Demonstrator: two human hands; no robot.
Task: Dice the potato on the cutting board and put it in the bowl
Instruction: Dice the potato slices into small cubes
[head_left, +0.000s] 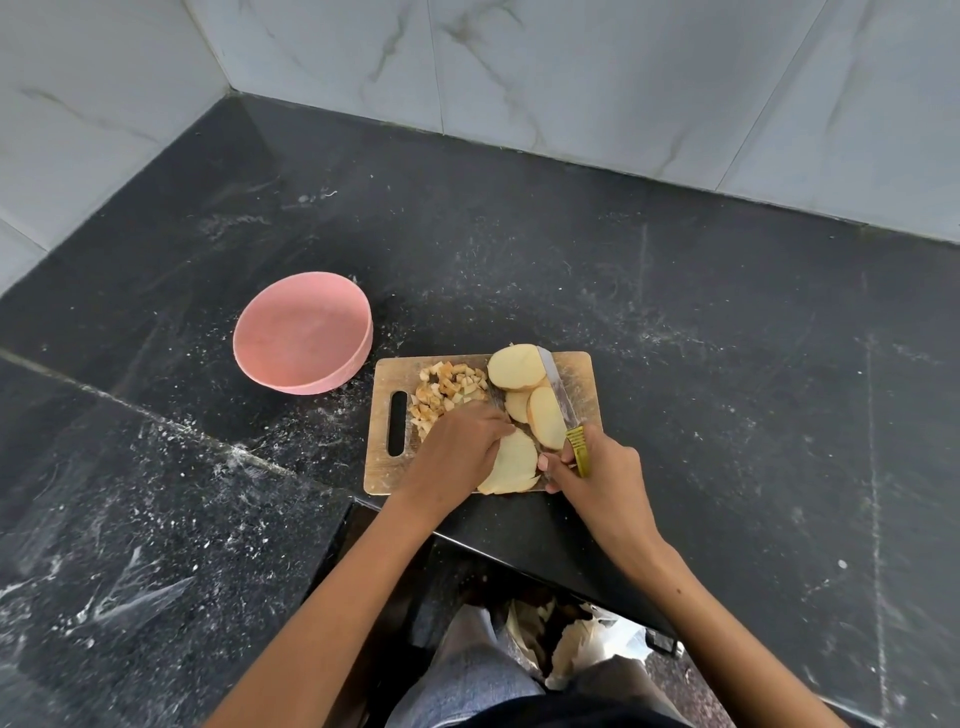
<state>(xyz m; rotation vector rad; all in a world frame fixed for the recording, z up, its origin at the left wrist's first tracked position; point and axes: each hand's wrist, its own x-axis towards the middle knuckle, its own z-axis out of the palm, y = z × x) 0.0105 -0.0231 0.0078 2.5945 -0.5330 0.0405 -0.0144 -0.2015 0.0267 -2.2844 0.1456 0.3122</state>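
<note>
Left hand (462, 447) pinches a pale potato slice (511, 465) on the wooden cutting board (384, 467); right hand (597, 467) grips a yellow-handled knife (563, 405). Diced potato pieces (447, 389) lie beside the slices; the pink round bowl (304, 332) on the black surface (727, 389) holds nothing.

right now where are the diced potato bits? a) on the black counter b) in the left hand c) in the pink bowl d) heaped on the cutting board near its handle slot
d: the diced potato bits lie heaped on the cutting board beside its handle slot, while the pink bowl shows only its bare inside.
</note>
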